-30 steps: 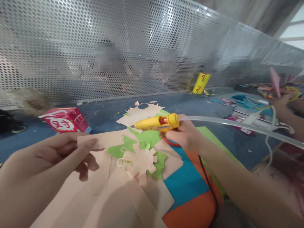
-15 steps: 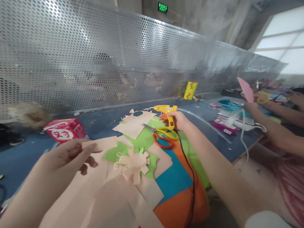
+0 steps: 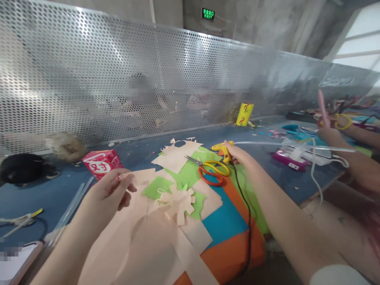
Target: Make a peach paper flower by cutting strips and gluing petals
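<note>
Two hands flank the paper flower (image 3: 177,200): left hand (image 3: 111,194) pinching a beige strip (image 3: 139,177) beside it, right hand (image 3: 239,155) gripping a glue gun (image 3: 223,149) beyond.

A blue table surface (image 3: 139,148) is bounded on the far side by a perforated metal screen (image 3: 118,79). At the near centre, overlapping sheets of beige, green, blue and orange paper (image 3: 219,221) are spread on it. A beige cut-paper flower (image 3: 178,200) is laid on the green sheet. Scissors with red and yellow handles (image 3: 212,172) are placed further back on the sheets. A red carton (image 3: 102,164) is located to the left, with a black object (image 3: 22,168) at the far left. A yellow cylindrical container (image 3: 245,114) is positioned at the far edge. Small paper scraps are scattered to the right.
</note>
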Demonstrator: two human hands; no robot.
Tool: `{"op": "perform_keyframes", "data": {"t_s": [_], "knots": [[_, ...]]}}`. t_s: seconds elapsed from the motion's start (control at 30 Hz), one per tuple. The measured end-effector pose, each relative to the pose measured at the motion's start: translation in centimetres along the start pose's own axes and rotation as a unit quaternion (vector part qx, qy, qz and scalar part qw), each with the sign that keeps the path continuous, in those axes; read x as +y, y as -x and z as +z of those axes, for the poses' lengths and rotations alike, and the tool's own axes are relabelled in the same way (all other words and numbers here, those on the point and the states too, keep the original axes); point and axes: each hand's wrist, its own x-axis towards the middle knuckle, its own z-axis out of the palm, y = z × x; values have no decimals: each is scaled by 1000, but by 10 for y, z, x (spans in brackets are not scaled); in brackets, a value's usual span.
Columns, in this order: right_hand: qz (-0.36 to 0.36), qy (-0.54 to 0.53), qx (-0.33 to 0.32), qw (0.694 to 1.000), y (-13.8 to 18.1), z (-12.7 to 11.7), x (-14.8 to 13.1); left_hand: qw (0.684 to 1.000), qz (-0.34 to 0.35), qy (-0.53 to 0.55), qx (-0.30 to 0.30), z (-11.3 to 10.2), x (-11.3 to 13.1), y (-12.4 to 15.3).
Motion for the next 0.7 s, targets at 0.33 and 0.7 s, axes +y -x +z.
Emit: {"op": "perform_keyframes", "data": {"t_s": [0.33, 0.7], "knots": [[-247, 184, 18, 951, 61, 15, -28, 994, -53, 87, -28, 3, 5, 3], [-454, 282, -251, 807, 129, 74, -21, 991, -70, 112, 6, -1, 3, 0]]}}
